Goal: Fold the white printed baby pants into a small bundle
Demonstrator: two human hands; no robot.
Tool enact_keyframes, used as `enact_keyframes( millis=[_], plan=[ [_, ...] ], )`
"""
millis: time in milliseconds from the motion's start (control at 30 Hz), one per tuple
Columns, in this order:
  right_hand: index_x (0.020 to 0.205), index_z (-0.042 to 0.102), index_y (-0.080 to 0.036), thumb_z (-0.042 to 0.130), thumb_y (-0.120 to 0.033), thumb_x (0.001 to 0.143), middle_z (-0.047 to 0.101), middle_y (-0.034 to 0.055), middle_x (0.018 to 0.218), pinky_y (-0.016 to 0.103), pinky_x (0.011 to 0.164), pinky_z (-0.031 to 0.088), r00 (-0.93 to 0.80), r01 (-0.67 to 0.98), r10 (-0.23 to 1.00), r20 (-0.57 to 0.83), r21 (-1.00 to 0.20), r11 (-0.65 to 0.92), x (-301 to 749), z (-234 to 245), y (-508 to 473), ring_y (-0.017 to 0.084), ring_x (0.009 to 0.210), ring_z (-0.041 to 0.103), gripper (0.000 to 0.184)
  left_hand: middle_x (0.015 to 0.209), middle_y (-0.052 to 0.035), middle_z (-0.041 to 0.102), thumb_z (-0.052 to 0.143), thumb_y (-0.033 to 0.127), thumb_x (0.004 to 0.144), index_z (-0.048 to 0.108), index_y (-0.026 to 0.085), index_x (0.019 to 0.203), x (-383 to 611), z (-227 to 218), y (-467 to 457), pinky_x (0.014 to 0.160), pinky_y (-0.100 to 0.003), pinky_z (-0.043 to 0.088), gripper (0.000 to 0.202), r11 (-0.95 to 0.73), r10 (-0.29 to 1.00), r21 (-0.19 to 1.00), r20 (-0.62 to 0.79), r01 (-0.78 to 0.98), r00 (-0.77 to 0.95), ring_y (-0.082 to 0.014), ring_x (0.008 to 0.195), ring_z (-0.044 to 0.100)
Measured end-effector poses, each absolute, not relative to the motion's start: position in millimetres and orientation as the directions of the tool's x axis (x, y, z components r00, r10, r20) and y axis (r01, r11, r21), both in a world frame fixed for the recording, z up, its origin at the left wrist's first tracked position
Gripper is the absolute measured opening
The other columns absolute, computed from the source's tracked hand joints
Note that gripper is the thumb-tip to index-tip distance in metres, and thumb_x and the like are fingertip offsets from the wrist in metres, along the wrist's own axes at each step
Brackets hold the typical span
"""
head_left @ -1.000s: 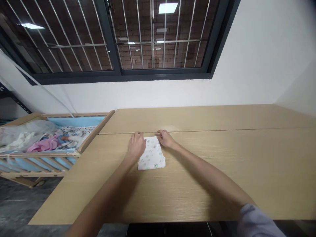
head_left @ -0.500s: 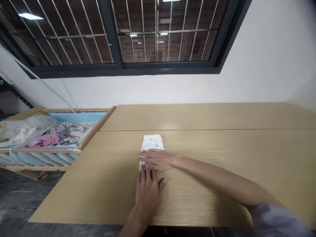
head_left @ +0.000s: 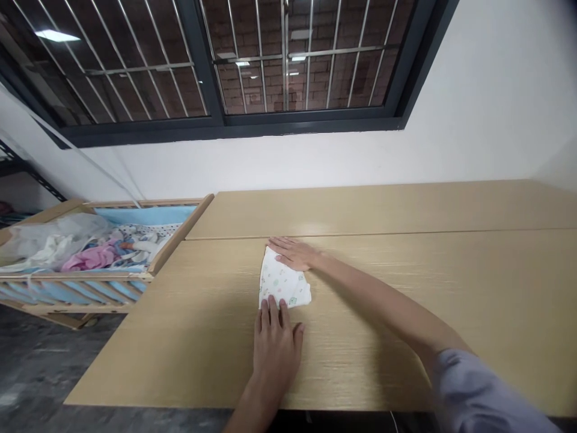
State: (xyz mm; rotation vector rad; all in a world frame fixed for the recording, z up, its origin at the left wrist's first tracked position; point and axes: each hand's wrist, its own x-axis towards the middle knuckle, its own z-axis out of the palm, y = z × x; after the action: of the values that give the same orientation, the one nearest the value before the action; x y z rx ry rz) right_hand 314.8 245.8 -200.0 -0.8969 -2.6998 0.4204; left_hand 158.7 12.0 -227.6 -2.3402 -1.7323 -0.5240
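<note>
A small white folded cloth [head_left: 283, 281] with a faint coloured print lies flat on the wooden table [head_left: 189, 349]. My right hand [head_left: 293, 252] rests palm down over its far edge, fingers stretched to the left. At the cloth's near edge, the fingertips of my left hand [head_left: 277, 343] press on the fabric, with the fingers extended forward and the thumb apart. Neither hand grips the cloth. Part of its far edge is hidden under my right hand.
A wooden crib [head_left: 180, 237] with blue lining stands at the table's left, holding a pink cloth [head_left: 92, 257], other fabrics and a clear plastic bag [head_left: 67, 231]. Behind the table is a white wall [head_left: 315, 159] below a barred window [head_left: 288, 66].
My right hand has moved away from me, from the cloth's middle to its far edge. The cloth now looks wider at its near right, with more print showing. My left hand stays at the near edge.
</note>
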Motion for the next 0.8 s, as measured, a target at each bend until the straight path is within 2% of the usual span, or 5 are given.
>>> enact_keyframes(
  millis=[133,300,467,667,800],
  plan=[
    [0.157,0.027,-0.019,0.033,-0.045,0.105,0.026,0.0130,0.164,0.049,0.122,0.019,-0.693,0.593,0.662,0.285,-0.296,0.749,320.5,-182.1,215.5,0.026,0.151,0.021,0.059,0.144,-0.0235,0.053,0.047,0.042,0.098,0.055,0.011,0.136,142.7,-211.4,16.9,0.104,-0.053,0.047,0.050,-0.385,0.882,0.106,0.334,0.917,0.332,-0.0386,0.134,0.049],
    [0.129,0.061,-0.017,0.043,-0.039,0.102,0.063,0.0145,0.118,0.045,0.099,0.043,-0.669,0.593,0.662,0.336,-0.295,0.749,337.1,-155.5,155.9,0.027,0.110,0.057,0.039,0.125,-0.0100,0.068,0.040,0.021,0.100,0.062,0.018,0.120,97.5,-178.2,35.2,0.104,-0.045,0.048,0.030,-0.554,0.815,0.165,0.311,0.816,0.490,-0.0252,0.117,0.061],
    [0.124,0.065,-0.019,0.057,-0.045,0.095,0.067,0.0117,0.110,0.045,0.094,0.047,-0.749,0.550,0.620,0.233,-0.303,0.778,354.6,-155.8,105.5,0.028,0.102,0.061,0.040,0.114,-0.0068,0.072,0.044,0.016,0.098,0.067,0.021,0.113,74.6,-165.6,57.1,0.095,-0.044,0.051,0.028,-0.619,0.776,0.141,0.262,0.773,0.574,-0.0251,0.103,0.064],
    [0.113,0.067,-0.019,0.046,-0.018,0.098,0.067,0.0125,0.110,0.044,0.094,0.048,-0.666,0.632,0.672,0.325,-0.232,0.739,360.3,-184.3,77.3,0.026,0.105,0.061,0.026,0.111,-0.0065,0.073,0.048,0.005,0.092,0.068,0.020,0.108,85.4,-169.8,62.3,0.093,-0.041,0.050,0.030,-0.649,0.758,0.125,0.179,0.750,0.627,-0.0239,0.099,0.065],
    [0.103,0.066,-0.018,0.050,-0.015,0.091,0.067,0.0116,0.102,0.046,0.092,0.048,-0.633,0.696,0.734,0.247,-0.235,0.679,360.1,-171.2,63.8,0.027,0.097,0.061,0.021,0.097,-0.0052,0.072,0.046,0.011,0.095,0.066,0.022,0.102,94.5,-162.9,54.6,0.089,-0.039,0.050,0.025,-0.631,0.775,0.197,0.194,0.750,0.601,-0.0228,0.093,0.064]
  ],
)
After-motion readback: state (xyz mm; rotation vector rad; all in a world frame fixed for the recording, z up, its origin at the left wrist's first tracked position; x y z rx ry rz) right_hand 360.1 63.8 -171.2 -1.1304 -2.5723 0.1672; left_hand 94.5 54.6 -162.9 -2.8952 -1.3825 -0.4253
